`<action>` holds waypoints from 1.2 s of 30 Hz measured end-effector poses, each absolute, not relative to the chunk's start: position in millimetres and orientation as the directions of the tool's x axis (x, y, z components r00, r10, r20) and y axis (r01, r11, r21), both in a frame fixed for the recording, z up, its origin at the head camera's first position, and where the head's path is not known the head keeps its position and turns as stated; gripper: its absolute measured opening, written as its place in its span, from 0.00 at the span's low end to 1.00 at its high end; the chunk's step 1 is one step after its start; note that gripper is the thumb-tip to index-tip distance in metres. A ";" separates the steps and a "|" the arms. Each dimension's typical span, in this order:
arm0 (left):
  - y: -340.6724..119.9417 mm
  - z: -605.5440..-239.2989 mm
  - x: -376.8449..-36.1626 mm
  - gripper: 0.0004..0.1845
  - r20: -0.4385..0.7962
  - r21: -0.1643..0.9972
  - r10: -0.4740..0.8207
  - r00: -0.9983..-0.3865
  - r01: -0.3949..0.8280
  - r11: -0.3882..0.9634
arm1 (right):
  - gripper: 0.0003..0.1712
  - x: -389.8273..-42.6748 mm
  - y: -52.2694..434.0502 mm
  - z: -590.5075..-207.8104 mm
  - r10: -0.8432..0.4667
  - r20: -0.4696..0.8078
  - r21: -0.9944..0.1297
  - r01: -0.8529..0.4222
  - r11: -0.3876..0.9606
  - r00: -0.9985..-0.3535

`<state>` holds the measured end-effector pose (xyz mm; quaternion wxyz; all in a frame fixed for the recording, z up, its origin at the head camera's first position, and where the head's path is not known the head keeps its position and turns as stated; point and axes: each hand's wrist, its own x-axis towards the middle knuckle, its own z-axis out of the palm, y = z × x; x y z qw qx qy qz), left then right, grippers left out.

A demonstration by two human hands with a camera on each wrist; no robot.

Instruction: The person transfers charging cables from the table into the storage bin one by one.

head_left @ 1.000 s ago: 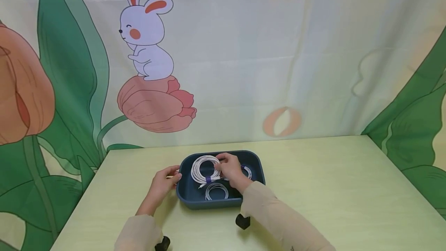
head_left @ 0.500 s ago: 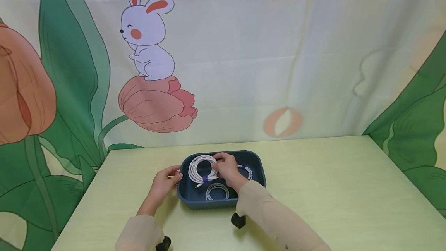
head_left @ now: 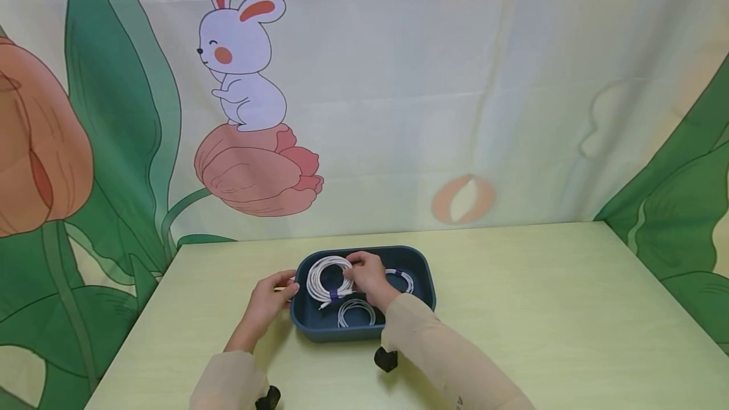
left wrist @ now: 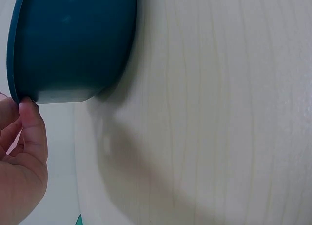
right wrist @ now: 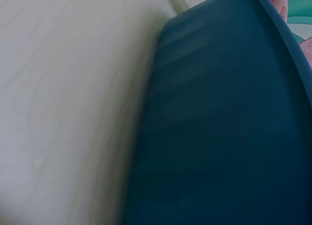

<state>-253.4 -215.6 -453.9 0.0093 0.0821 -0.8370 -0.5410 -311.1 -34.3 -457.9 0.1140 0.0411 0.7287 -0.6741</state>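
Between the right hand's [head_left: 367,278] fingers, a white cord coil [head_left: 326,278] was pinched inside the blue tray [head_left: 421,271]. Left hand [head_left: 267,299] fingers, loosely bent, touched the tray's side on the counter [head_left: 541,309].

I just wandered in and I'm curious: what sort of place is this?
Probably a staged recording corner, not a home: a printed rabbit-and-tulip backdrop hangs behind a pale table, where hands work on coiled white cables in a blue tray.

Both forearms in beige sleeves reach forward toward twelve o'clock. The left hand [head_left: 267,299] lies at nine o'clock, fingers loosely extended. The right hand [head_left: 366,277] sits just at its three o'clock, fingers curled in a pinch.
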 end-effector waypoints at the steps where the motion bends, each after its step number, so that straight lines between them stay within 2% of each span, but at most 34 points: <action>1: -215.7 -453.7 -253.2 0.19 -0.076 0.907 -0.148 -0.986 -0.130 0.401 | 0.16 -311.3 -35.0 -457.8 -0.094 -0.222 -0.973 0.214 0.089 -0.971; 36: -217.3 -455.1 -253.6 0.19 -0.069 0.902 -0.139 -0.988 -0.122 0.414 | 0.18 -312.5 -40.5 -460.1 -0.105 -0.304 -0.950 0.293 0.106 -0.947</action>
